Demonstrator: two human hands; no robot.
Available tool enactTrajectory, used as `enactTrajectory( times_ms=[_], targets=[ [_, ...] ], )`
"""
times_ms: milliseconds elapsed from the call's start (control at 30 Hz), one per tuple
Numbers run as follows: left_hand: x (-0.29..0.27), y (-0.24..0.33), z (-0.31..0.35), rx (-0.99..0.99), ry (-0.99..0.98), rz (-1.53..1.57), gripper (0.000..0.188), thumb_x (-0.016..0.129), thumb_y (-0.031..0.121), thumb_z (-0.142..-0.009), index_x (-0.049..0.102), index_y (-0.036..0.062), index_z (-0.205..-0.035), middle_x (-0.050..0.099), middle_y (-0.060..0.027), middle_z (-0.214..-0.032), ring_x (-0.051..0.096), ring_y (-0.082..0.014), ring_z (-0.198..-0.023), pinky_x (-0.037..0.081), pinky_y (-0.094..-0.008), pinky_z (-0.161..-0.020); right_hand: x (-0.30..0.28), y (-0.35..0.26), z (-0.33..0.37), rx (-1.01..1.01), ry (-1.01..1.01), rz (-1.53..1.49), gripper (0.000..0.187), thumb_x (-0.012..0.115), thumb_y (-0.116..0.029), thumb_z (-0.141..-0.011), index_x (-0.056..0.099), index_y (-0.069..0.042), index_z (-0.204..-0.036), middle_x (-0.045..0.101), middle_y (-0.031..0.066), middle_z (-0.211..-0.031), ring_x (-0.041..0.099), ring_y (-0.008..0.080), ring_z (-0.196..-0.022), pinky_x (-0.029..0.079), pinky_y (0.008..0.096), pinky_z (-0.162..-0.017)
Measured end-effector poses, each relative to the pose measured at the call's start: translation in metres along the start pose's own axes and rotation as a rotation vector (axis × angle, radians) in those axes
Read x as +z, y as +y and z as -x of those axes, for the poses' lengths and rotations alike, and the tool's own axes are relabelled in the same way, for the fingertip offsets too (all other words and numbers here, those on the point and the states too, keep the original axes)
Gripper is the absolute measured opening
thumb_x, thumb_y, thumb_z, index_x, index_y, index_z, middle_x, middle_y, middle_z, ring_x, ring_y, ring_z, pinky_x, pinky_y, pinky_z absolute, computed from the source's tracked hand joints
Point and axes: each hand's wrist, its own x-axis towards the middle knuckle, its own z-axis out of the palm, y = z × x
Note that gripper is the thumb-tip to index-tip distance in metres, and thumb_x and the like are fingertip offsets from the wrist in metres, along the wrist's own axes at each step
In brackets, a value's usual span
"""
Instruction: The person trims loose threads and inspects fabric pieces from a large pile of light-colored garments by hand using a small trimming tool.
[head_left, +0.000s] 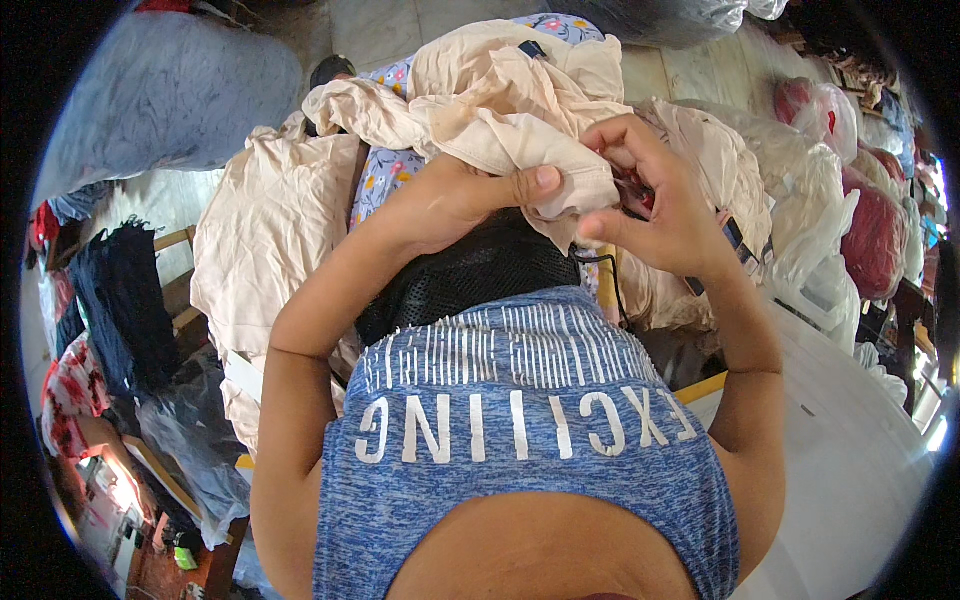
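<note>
A cream cloth garment (pixel 500 145) lies bunched across my lap area, its near edge lifted and folded. My left hand (pixel 440 203) is closed on that edge, thumb on top and the other fingers hidden beneath the cloth. At the right side of the same fold, my right hand (pixel 665 205) has its fingers curled around a small dark and red object (pixel 637 195), mostly hidden, whose kind I cannot make out. Under the garment, a blue floral fabric (pixel 385 185) shows, with black mesh (pixel 450 270) nearer my blue shirt.
More cream cloth (pixel 270 240) hangs at the left, and another cream piece (pixel 700 150) with dark labels lies at the right. Large plastic-wrapped bundles (pixel 180 90) stand far left. Clear plastic bags (pixel 810 220) line the right, beside a pale curved surface (pixel 840 470).
</note>
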Motion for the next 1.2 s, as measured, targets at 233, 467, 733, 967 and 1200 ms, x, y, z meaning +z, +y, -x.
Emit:
enactTrajectory(
  times_ms=[233, 467, 733, 967, 1200],
  targets=[
    [0.008, 0.009, 0.005, 0.025, 0.061, -0.091, 0.033, 0.061, 0.02, -0.08, 0.054, -0.0004, -0.105, 0.058, -0.0074, -0.101, 0.054, -0.015, -0.092, 0.042, -0.0268, -0.082, 0.001, 0.011, 0.002, -0.012, 0.102, -0.113, 0.02, 0.066, -0.01, -0.075, 0.051, -0.001, -0.087, 0.052, -0.0003, -0.072, 0.045, 0.0035, -0.067, 0.038, 0.0193, -0.058],
    [0.008, 0.011, 0.001, -0.061, 0.177, 0.296, 0.033, 0.062, 0.011, -0.078, 0.052, -0.0002, -0.107, 0.058, -0.0069, -0.102, 0.054, -0.0137, -0.093, 0.042, -0.027, -0.082, 0.001, 0.018, 0.006, 0.016, 0.18, -0.281, 0.016, 0.063, -0.013, -0.078, 0.053, -0.002, -0.084, 0.048, -0.0042, -0.071, 0.041, 0.0017, -0.063, 0.034, 0.0169, -0.057],
    [0.015, 0.006, 0.0, 0.048, 0.177, 0.155, 0.032, 0.062, 0.01, -0.078, 0.052, -0.0018, -0.107, 0.059, -0.0071, -0.099, 0.056, -0.0131, -0.088, 0.045, -0.0269, -0.078, 0.006, 0.005, 0.006, 0.05, 0.346, -0.068, 0.014, 0.064, -0.009, -0.075, 0.055, -0.004, -0.085, 0.05, -0.0031, -0.069, 0.043, 0.0035, -0.06, 0.034, 0.018, -0.053],
    [0.015, 0.004, 0.0, 0.236, 0.232, -0.16, 0.033, 0.062, 0.012, -0.079, 0.05, -0.0018, -0.106, 0.058, -0.0058, -0.098, 0.055, -0.0112, -0.087, 0.045, -0.0257, -0.077, 0.017, -0.016, -0.003, -0.238, 0.387, 0.221, 0.01, 0.066, -0.007, -0.07, 0.059, -0.004, -0.077, 0.058, 0.006, -0.071, 0.054, 0.015, -0.063, 0.04, 0.0241, -0.051],
    [0.008, -0.003, 0.003, 0.194, 0.132, -0.02, 0.031, 0.06, 0.015, -0.082, 0.051, -0.001, -0.106, 0.057, -0.0053, -0.097, 0.053, -0.0099, -0.087, 0.043, -0.0253, -0.078, 0.017, -0.019, -0.001, -0.235, 0.324, 0.183, 0.01, 0.065, -0.005, -0.07, 0.06, -0.004, -0.078, 0.058, 0.0054, -0.071, 0.055, 0.0158, -0.062, 0.041, 0.0237, -0.054]
  ],
)
